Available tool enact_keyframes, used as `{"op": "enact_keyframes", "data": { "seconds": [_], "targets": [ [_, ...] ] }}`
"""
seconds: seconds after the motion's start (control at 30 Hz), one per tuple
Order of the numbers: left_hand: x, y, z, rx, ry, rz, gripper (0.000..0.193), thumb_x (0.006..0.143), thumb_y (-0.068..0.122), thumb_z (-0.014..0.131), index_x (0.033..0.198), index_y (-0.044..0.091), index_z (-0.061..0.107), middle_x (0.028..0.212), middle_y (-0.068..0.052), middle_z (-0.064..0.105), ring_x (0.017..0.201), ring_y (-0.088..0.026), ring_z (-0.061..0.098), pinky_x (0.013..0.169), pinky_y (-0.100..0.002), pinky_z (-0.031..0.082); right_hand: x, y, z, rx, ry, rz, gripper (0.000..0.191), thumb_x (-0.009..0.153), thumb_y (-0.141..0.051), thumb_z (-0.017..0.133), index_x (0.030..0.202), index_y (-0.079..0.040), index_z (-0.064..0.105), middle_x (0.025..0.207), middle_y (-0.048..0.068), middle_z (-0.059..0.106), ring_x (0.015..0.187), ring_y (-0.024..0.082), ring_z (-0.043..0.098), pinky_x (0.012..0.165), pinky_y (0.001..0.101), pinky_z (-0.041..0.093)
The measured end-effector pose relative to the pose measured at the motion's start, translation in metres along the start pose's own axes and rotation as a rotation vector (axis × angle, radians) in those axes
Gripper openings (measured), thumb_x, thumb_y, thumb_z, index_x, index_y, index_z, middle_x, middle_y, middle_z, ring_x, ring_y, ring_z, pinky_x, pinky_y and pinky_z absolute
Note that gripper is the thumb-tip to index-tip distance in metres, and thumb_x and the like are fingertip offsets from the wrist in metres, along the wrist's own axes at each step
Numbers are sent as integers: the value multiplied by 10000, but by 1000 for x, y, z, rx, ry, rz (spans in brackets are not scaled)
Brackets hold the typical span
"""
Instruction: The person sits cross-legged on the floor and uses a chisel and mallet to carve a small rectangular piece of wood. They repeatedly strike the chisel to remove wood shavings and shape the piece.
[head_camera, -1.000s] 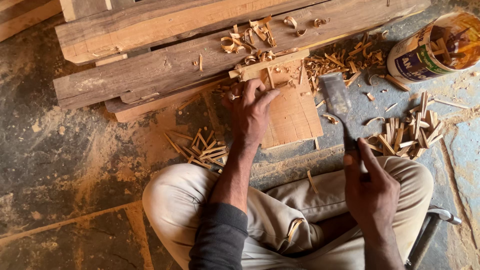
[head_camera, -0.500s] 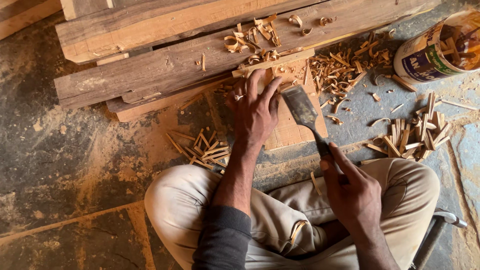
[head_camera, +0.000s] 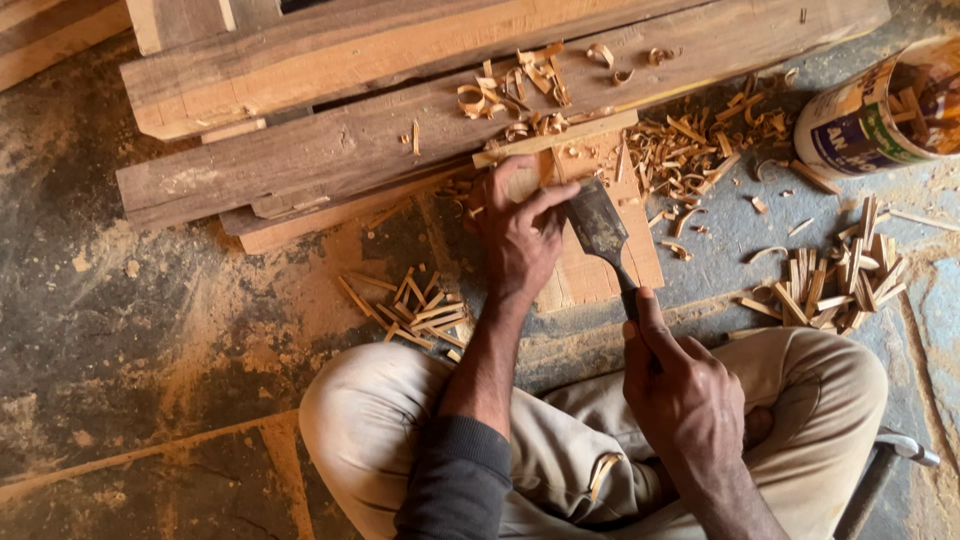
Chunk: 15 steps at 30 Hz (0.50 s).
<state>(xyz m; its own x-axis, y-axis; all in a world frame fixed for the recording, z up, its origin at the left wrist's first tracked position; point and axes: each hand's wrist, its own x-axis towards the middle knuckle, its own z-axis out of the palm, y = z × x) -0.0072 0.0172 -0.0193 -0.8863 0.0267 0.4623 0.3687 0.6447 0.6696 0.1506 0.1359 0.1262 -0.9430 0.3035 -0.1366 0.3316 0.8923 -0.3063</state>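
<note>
In the head view, the person sits on the floor (head_camera: 150, 330), knees in pale trousers near the lower edge; the left hand (head_camera: 522, 232) lies flat with fingers spread on a small wooden board (head_camera: 590, 270), pressing it down, thumb stretched toward the blade; the right hand (head_camera: 685, 395) is wrapped tight around the handle of a broad chisel (head_camera: 598, 228), thumb laid along the shaft; the chisel's dark blade slants up and to the left, its edge resting on the board just beside the left thumb, though whether the edge bites into the wood is hard to tell from here.

The board lies in the middle of the scene, its far end butted against a thin pale strip (head_camera: 555, 138) that sits at the near edge of two heavy timbers (head_camera: 330, 150); these timbers run from left to far right and carry curled shavings (head_camera: 520, 85) on top; more chips (head_camera: 690, 150) lie scattered right of the board.

Left of the board, near the left knee, lies a small heap of split sticks (head_camera: 410, 310); a second heap of sticks (head_camera: 840, 280) lies at the right, well apart from the hands; at the far right a tin can (head_camera: 860, 125) lies tilted, holding more wood pieces; a curl of shaving (head_camera: 602, 470) rests on the person's lap; sawdust covers much of the floor.
</note>
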Motion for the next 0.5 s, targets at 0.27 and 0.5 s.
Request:
{"op": "enact_keyframes", "data": {
  "seconds": [0.27,0.5],
  "targets": [
    [1,2,2,-57,39,6,401,780,52,872,1039,334,755,1309,-24,561,1269,-249,511,1116,-488,437,16,-5,0,10,62,-89,440,989,-343,602,1410,-214,617,677,137,696,438,281,645,384,433,490],
    [1,14,-10,-67,-54,-84,355,781,88,889,1047,300,786,1245,-44,570,1228,-260,533,1022,-497,421,38,-26,11,-53,57,-46,451,1008,-359,588,1437,-222,605,655,181,685,453,330,650,403,458,500]
  ]
}}
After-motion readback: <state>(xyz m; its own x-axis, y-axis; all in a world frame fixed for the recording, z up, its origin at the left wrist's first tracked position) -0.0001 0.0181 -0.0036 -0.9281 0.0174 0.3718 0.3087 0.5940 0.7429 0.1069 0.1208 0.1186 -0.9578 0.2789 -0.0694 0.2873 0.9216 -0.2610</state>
